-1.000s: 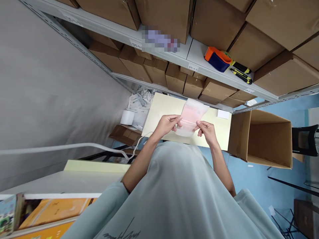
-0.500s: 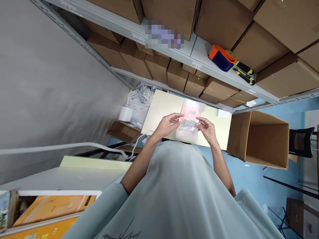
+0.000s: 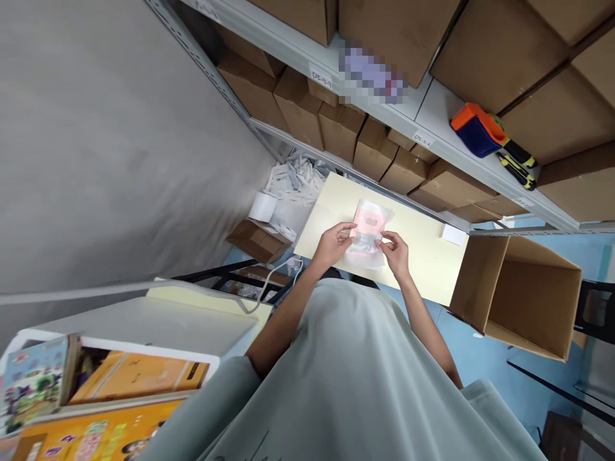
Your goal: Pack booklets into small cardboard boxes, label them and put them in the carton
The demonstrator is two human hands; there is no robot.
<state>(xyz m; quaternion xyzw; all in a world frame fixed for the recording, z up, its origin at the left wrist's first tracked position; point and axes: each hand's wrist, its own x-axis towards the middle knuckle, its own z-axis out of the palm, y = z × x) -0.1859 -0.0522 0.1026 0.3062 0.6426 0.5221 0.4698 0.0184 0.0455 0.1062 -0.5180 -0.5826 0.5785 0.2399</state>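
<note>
A pink packet in a frosted, see-through plastic bag point(image 3: 369, 219) lies on the pale yellow tabletop point(image 3: 417, 246) in front of me. A shiny greyish strip point(image 3: 366, 242) crosses its middle; whether it is a label or a smaller pouch I cannot tell. My left hand point(image 3: 332, 245) pinches at the left edge of bag and strip, thumb below and fingers above. At the right edge, my right hand point(image 3: 396, 252) holds thumb and forefinger together on the same spot. The fingertips cover both side edges.
A small white box point(image 3: 453, 234) sits at the table's right end, beside an open cardboard box point(image 3: 533, 294). Shelves of cartons point(image 3: 379, 150) overhang the far edge. At left are a white roll point(image 3: 262, 207) and a heap of white packets point(image 3: 295, 179). A white cable point(image 3: 262, 296) hangs nearby.
The view has turned and shifted, so shelves and table appear further right and tilted. Both hands stay at the sides of the plastic bag, which keeps its place on the table.
</note>
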